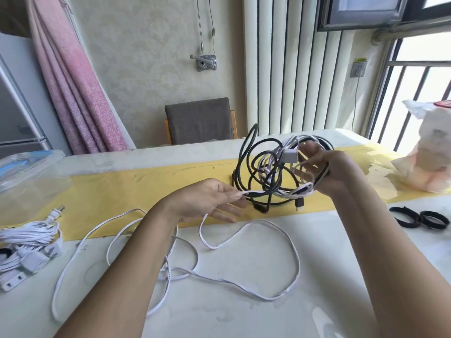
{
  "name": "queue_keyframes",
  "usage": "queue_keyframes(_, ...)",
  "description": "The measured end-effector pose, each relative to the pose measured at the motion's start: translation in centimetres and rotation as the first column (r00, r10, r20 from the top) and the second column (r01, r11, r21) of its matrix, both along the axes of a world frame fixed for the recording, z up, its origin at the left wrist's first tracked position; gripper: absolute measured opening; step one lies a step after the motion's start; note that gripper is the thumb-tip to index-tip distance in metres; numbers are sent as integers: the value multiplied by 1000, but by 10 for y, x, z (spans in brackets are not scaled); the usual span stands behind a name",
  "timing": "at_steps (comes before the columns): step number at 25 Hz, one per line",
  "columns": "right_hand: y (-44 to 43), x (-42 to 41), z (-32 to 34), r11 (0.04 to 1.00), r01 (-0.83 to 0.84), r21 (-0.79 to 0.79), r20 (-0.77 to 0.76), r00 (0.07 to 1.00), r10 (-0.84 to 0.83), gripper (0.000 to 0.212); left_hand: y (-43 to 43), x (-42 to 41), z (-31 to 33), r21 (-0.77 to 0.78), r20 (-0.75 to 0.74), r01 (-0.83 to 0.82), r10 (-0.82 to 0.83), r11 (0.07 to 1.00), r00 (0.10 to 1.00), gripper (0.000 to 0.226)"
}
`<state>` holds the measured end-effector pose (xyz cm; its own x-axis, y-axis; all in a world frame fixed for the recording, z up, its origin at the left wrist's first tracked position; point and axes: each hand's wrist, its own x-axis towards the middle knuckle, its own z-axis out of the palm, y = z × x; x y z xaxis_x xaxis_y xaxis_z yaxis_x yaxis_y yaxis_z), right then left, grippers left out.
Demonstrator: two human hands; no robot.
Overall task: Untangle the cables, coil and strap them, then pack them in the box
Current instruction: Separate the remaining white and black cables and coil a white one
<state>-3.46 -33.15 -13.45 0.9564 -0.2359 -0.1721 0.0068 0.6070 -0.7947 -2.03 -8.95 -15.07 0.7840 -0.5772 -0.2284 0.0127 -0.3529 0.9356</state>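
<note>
A tangle of black and white cables [268, 172] hangs above the table, held up by my right hand [334, 169], whose fingers curl through its loops. My left hand [207, 203] pinches a flat white cable [251, 192] where it leaves the tangle. The freed length of that white cable [244, 286] lies in loose loops across the table in front of me. A coiled white cable bundle [29, 242] with plugs lies at the left edge. Two black straps [419, 217] lie at the right. A clear plastic box [26, 172] stands at the far left.
A white plastic bag [429, 152] sits at the right end of the table. A yellow strip [146, 184] runs across the tabletop. A grey chair [200, 120] stands behind the table, with a radiator and window bars beyond.
</note>
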Motion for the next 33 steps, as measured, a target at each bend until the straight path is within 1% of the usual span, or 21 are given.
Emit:
queue_keyframes(1, 1, -1, 0, 1000, 2, 0, 48, 999, -2, 54, -4, -2, 0, 5, 27, -5, 5, 1000, 1000, 35)
queue_keyframes(3, 5, 1, 1, 988, -12, 153, 141, 990, -9, 50, -9, -3, 3, -30, 165, -59, 63, 998, 984, 31)
queue_keyframes(5, 2, 6, -3, 915, 34, 401, 168, 980, -110, 44, -12, 0, 6, -205, 261, -155, 206, 966, 943, 29)
queue_keyframes(6, -3, 9, -8, 880, 65, 471, 157, 975, -156, 39, -12, 0, 9, -319, 248, -197, 282, 927, 927, 29)
queue_keyframes(7, -7, 13, -14, 896, 86, 436, 144, 976, -164, 35, -12, 1, 10, -423, 195, -237, 343, 875, 919, 28)
queue_keyframes(8, -10, 17, -18, 974, 95, 207, 105, 987, -118, 29, -13, 0, 9, -509, 114, -279, 385, 814, 916, 28)
queue_keyframes(9, -12, 17, -20, 974, 114, -194, 2, 993, -116, 19, -14, 0, 8, -572, 33, -316, 407, 757, 913, 28)
queue_keyframes(10, -11, 15, -22, 798, 44, -601, -105, 986, -133, 19, -14, 0, 8, -611, -20, -342, 418, 714, 908, 28)
queue_keyframes(11, -9, 14, -25, 528, -12, -849, -151, 963, -222, 37, -14, 1, 7, -628, -35, -353, 428, 693, 903, 27)
queue_keyframes(12, -5, 10, -25, 292, -8, -956, -89, 960, -266, 55, -14, 2, 6, -628, -17, -349, 436, 695, 900, 26)
queue_keyframes(13, 5, 4, -19, 169, 116, -979, 77, 972, -221, 68, -15, 3, 7, -619, 23, -337, 446, 709, 895, 27)
queue_keyframes(15, 26, -11, -3, 107, 453, -885, 463, 882, 90, 84, -17, 1, 8, -572, 136, -300, 449, 763, 883, 31)
queue_keyframes(16, 35, -19, 3, 97, 526, -845, 532, 807, 257, 88, -19, -1, 7, -542, 197, -272, 435, 795, 879, 32)
queue_keyframes(19, 48, -26, 9, 172, 467, -867, 491, 744, 454, 70, -28, -6, 5, -478, 315, -196, 376, 856, 872, 27)
queue_keyframes(22, 39, -28, 13, 436, 156, -887, 397, 738, 545, 26, -31, -8, -3, -293, 502, -87, 230, 952, 834, 22)
queue_keyframes(23, 34, -27, 15, 491, 75, -868, 371, 754, 542, 21, -32, -10, -7, -183, 593, -61, 160, 981, 789, 22)
queue_keyframes(26, 23, -22, 15, 621, 35, -783, 313, 885, 344, 41, -37, -14, -17, 90, 822, -105, -14, 990, 569, 22)
queue_keyframes(27, 19, -19, 14, 745, -21, -667, 295, 911, 289, 46, -39, -16, -17, 133, 853, -134, -45, 982, 520, 23)
queue_keyframes(29, 7, -16, 16, 968, -112, -223, 297, 938, 177, 44, -40, -24, -12, 132, 881, -131, -56, 983, 470, 26)
queue_keyframes(31, -7, -17, 24, 979, -82, 188, 333, 943, 15, 22, -39, -27, -1, 64, 925, -142, -5, 988, 381, 25)
queue_keyframes(33, -13, -20, 33, 900, -91, 427, 419, 901, -108, 16, -39, -30, 12, -50, 942, -246, 128, 968, 311, 24)
